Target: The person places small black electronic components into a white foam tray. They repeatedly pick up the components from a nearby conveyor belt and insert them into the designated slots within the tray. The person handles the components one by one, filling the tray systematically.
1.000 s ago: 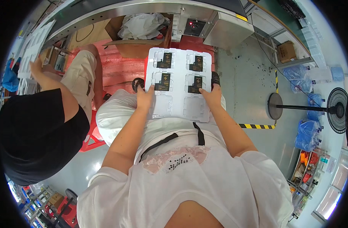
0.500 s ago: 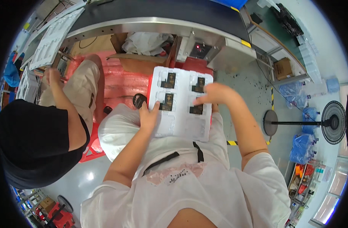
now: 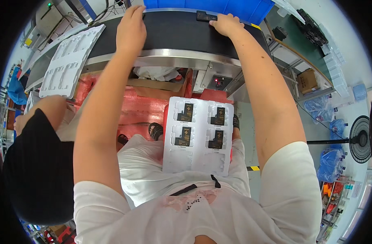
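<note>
Black L-shaped batteries lie on the dark conveyor belt [image 3: 173, 34] and in a white plastic tray [image 3: 197, 152] on my lap. At the belt's far right edge, my right hand [image 3: 228, 25] has its thumb and fingers on a battery [image 3: 204, 16]. My left hand [image 3: 131, 32] reaches over the belt's far left part, fingers stretched forward, slightly blurred; I see nothing held in it. The tray carries several batteries, among them an upper left one [image 3: 185, 112] and a lower right one [image 3: 216, 139]. Its nearest two pockets hold none.
A blue bin [image 3: 218, 7] stands behind the belt. Another white tray [image 3: 68, 61] leans at the belt's left end, near a co-worker in black [image 3: 39, 171]. Under the belt are an open cardboard box [image 3: 157, 88] and a control box [image 3: 219, 83]. A fan [image 3: 360, 137] stands at right.
Both hands have left the tray and reached forward to the belt. My right hand has taken hold of a battery there. The tray now rests on my lap without my hands. The co-worker has leaned forward.
</note>
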Tool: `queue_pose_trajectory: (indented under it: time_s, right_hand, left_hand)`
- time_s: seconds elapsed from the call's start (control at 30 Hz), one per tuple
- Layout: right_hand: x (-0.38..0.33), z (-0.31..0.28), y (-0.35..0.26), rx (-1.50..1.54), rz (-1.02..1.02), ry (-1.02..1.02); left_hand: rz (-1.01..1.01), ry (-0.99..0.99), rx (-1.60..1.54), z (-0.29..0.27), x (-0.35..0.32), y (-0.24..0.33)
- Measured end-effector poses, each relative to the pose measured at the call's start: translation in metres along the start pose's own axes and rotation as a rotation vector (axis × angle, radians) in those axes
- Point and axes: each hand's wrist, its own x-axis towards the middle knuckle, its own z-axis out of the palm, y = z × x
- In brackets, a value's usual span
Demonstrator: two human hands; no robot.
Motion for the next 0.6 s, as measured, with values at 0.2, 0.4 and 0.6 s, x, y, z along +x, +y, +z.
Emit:
queue_pose_trajectory:
  time_s: [0.2,0.4,0.6]
  right_hand:
    - [0.008,0.017,0.042,0.141,-0.101,0.415]
    - [-0.067,-0.048,0.073,0.855,-0.222,0.361]
    - [-0.236,-0.087,0.098,1.008,-0.102,-0.231]
  left_hand:
    - [0.064,-0.831,0.214,0.050,0.026,-0.039]
    - [0.335,-0.847,0.231,0.087,0.046,-0.024]
    - [0.335,-0.668,0.261,-0.002,0.055,0.078]
